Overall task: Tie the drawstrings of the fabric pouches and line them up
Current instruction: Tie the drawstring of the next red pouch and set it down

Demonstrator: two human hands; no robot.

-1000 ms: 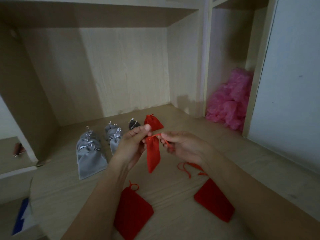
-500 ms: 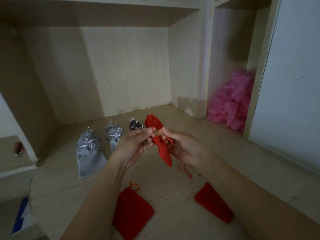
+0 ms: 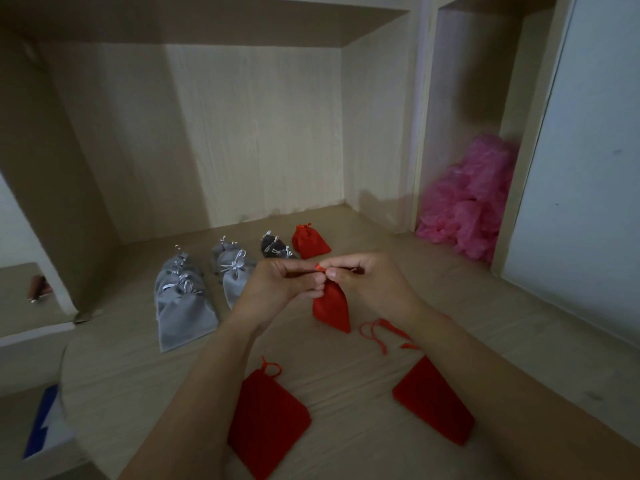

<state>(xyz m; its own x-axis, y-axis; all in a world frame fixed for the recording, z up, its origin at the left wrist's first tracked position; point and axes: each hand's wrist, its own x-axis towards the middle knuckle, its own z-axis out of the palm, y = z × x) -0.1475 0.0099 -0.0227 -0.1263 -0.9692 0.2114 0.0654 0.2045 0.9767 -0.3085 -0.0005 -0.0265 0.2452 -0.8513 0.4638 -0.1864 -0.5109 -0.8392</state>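
Observation:
A small red pouch [image 3: 331, 308] hangs between my hands above the wooden surface. My left hand [image 3: 277, 285] and my right hand [image 3: 367, 278] both pinch its red drawstring [image 3: 320, 268] at the neck, fingertips touching. Behind them a row lies on the surface: light grey pouches [image 3: 185, 303] with silver bows, a second grey pile [image 3: 233, 268], a dark grey pouch [image 3: 275, 247] and a tied red pouch [image 3: 309, 241]. Two flat red pouches lie near me, one front centre [image 3: 266, 417], one front right [image 3: 433, 400] with loose red strings [image 3: 375, 332].
The wooden surface [image 3: 346, 362] sits inside a light wood cabinet with a back wall and side panels. A heap of pink plastic [image 3: 467, 206] fills the right compartment. A white wall panel stands at far right. A blue and white object [image 3: 45, 420] lies at the lower left.
The held red pouch has swung from left of centre to hang under my right fingers. Both hands have closed together on its drawstring at the neck.

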